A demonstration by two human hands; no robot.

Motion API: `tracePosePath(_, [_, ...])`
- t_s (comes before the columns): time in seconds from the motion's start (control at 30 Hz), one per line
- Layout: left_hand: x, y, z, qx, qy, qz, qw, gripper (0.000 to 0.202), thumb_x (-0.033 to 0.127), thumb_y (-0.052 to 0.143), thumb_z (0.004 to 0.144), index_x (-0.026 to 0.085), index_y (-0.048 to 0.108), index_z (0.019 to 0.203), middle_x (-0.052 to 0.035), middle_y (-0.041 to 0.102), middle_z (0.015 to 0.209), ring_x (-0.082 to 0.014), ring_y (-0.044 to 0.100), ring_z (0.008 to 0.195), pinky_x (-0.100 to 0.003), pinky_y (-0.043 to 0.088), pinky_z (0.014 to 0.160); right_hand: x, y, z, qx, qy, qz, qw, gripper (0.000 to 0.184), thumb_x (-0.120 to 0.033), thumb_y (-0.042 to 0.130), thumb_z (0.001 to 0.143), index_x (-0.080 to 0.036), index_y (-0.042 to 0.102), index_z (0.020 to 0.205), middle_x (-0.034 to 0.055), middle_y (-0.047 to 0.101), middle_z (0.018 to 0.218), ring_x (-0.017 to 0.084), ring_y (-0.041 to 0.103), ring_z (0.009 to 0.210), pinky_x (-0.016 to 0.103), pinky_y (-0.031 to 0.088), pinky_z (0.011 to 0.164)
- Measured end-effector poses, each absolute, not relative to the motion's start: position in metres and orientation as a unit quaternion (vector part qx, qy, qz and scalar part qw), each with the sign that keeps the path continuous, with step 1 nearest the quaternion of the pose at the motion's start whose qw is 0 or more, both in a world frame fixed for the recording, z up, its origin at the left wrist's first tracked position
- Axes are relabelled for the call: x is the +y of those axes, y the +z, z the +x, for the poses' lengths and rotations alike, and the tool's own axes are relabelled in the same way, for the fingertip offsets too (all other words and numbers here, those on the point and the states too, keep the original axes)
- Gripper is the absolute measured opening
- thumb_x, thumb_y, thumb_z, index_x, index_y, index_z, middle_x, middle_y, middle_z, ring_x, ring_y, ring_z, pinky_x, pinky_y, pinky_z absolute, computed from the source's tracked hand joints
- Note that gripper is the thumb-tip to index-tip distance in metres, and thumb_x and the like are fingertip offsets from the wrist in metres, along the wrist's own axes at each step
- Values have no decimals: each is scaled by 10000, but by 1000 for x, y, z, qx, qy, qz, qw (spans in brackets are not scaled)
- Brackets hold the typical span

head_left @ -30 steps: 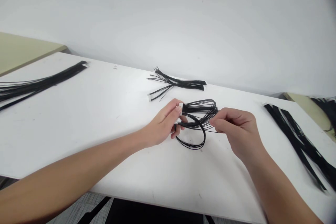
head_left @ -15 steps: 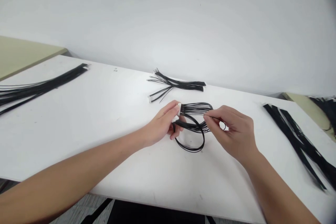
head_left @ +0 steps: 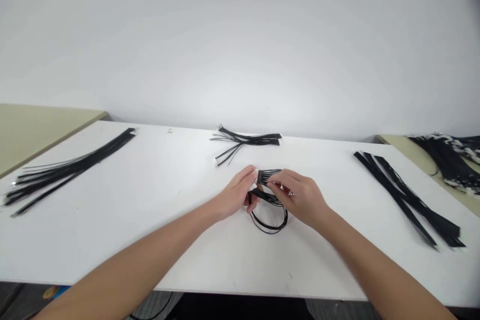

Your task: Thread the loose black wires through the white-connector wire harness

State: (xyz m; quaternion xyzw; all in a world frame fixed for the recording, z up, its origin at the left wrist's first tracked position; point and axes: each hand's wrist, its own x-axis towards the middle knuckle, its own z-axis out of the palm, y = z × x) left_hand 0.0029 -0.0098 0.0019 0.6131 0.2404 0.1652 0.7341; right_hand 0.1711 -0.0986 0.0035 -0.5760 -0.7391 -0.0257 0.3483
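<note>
A coiled bundle of thin black wires (head_left: 270,221) with a small white connector at one end sits between my hands, just above the white table (head_left: 157,240). My left hand (head_left: 239,194) pinches the connector end, fingers closed round it. My right hand (head_left: 300,199) is closed on the wires right beside the left hand, its fingers curled over the coil. A loop of the wires hangs out below both hands.
A small black wire bundle (head_left: 247,139) lies at the table's far edge. A long wire bundle (head_left: 71,167) lies at the left, flat black strips (head_left: 405,197) at the right. More wires (head_left: 450,160) are heaped on a beige table far right; another beige table (head_left: 41,122) stands left.
My right hand has moved left along the wires to meet the left hand, tightening the coil. The camera has tilted up, so the table sits lower in view.
</note>
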Motion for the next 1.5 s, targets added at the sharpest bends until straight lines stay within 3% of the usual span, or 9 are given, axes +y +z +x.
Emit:
tracePosePath(0.57, [-24, 14, 1, 266, 172, 599, 736, 285, 480, 385, 909, 205, 384, 834, 40, 541, 729, -35, 443, 376, -195, 292, 429, -98, -12, 156, -724, -163, -551, 381, 178, -116, 456, 875, -205, 574, 775, -4, 616, 668, 98, 506, 535, 236, 340, 505])
tracePosePath(0.73, [-22, 15, 2, 276, 188, 596, 730, 296, 494, 394, 899, 209, 381, 820, 47, 519, 655, -48, 440, 382, -193, 284, 422, -98, -6, 159, -703, -131, -566, 410, 88, -198, 533, 850, -202, 581, 924, 51, 645, 826, 161, 575, 734, 279, 452, 643])
tracePosePath(0.83, [-18, 16, 1, 277, 206, 604, 719, 307, 488, 406, 901, 201, 383, 795, 45, 526, 641, -41, 428, 373, -190, 259, 425, -96, -3, 162, -664, -79, -601, 437, 457, -341, 621, 797, -167, 503, 1202, 159, 575, 1179, 278, 524, 1086, 431, 446, 882])
tracePosePath(0.9, [-16, 17, -1, 274, 213, 610, 712, 318, 495, 406, 902, 195, 407, 798, 39, 530, 635, -44, 432, 371, -193, 249, 425, -94, -5, 164, -623, 25, -636, 454, 565, -403, 649, 763, -190, 481, 1258, 150, 554, 1241, 297, 511, 1132, 461, 439, 906])
tracePosePath(1.03, [-12, 18, -5, 234, 216, 650, 690, 374, 532, 350, 914, 183, 480, 874, 24, 529, 646, -58, 464, 416, -196, 275, 443, -86, -13, 171, -535, 157, -676, 482, 275, -449, 563, 816, -208, 635, 927, 58, 668, 832, 219, 610, 740, 367, 490, 666])
tracePosePath(1.1, [-11, 19, -7, 203, 209, 684, 669, 357, 520, 441, 885, 171, 515, 869, 7, 540, 687, -74, 524, 504, -193, 311, 469, -82, -15, 176, -478, 177, -687, 518, 287, -475, 555, 820, -197, 624, 799, 45, 643, 726, 201, 582, 659, 343, 470, 613])
tracePosePath(1.2, [-10, 18, -8, 216, 206, 726, 619, 295, 457, 606, 805, 165, 560, 805, -12, 571, 746, -102, 559, 628, -185, 375, 495, -76, -16, 183, -383, 220, -676, 589, 341, -516, 593, 789, -180, 607, 735, 54, 646, 724, 201, 599, 679, 340, 488, 638])
tracePosePath(1.33, [-3, 13, -7, 303, 267, 731, 549, 309, 485, 573, 808, 180, 623, 793, 2, 579, 734, -97, 510, 597, -214, 494, 542, -69, -15, 195, -242, 290, -606, 700, 358, -534, 524, 834, -188, 556, 747, 44, 659, 771, 197, 652, 733, 341, 544, 654])
tracePosePath(1.5, [7, 6, -7, 341, 294, 723, 524, 337, 511, 573, 795, 189, 675, 804, 3, 573, 656, -126, 545, 645, -247, 548, 612, -63, -6, 214, -95, 342, -495, 793, 318, -397, 343, 963, -207, 474, 744, 3, 663, 765, 144, 677, 754, 322, 572, 692])
